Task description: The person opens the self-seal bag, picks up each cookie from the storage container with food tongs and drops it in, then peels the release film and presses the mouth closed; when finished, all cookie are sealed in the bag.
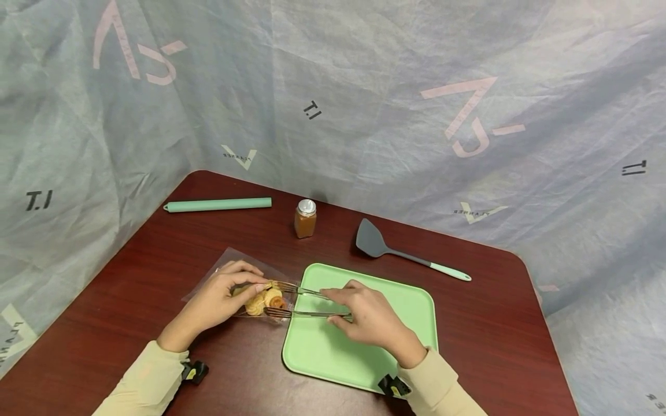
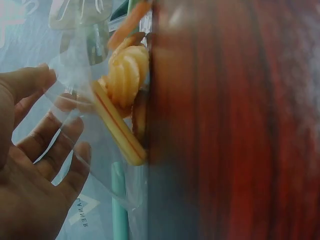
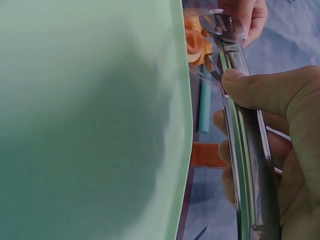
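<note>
A clear plastic bag lies to the left of the light green tray, with golden baked pieces in it. In the left wrist view, a swirled piece and an oblong one with a red stripe show through the plastic. My left hand pinches the bag's edge between thumb and fingertips. Metal tongs with fork-like ends are held in my right hand above the tray. Their spread tips reach either side of the baked pieces; whether they touch them I cannot tell.
Behind the hands stand a square glass jar of brown contents with a silver lid, a mint green rod at back left, and a grey spatula with a mint handle. Cloth sheets hang beyond the dark red table.
</note>
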Available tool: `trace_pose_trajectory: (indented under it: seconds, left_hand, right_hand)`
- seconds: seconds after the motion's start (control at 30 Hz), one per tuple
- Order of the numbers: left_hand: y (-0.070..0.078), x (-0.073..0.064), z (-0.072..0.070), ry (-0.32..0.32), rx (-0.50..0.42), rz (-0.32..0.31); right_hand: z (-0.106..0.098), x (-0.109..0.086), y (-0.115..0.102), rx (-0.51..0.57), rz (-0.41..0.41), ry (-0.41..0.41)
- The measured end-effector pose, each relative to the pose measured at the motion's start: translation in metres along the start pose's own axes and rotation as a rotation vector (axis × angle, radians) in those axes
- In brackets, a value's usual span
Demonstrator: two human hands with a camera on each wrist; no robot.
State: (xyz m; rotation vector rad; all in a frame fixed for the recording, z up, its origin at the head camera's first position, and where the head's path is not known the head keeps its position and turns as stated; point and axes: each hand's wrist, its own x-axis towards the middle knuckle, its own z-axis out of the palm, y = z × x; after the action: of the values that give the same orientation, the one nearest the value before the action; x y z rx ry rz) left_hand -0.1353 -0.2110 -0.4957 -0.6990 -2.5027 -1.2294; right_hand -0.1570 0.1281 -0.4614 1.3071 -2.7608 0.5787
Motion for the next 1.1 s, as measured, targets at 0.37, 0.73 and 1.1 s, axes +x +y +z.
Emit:
trace_pose_trajectory:
  seconds: [0.37, 0.73, 1.1]
  left_hand:
    - [0.0, -0.001, 0.0, -0.006, -0.005, -0.003]
    - [0.0, 0.0, 0.0, 0.0, -0.009, 0.018]
    - [0.006, 0.001, 0.001, -0.019, 0.001, -0.02]
  right_hand:
    - [-0.008, -0.01, 0.004, -0.022, 0.01, -0.005]
    - [-0.029, -0.009, 0.005, -0.126, -0.036, 0.02]
    - [-0.028, 0.005, -0.005, -0.257, -0.094, 0.029]
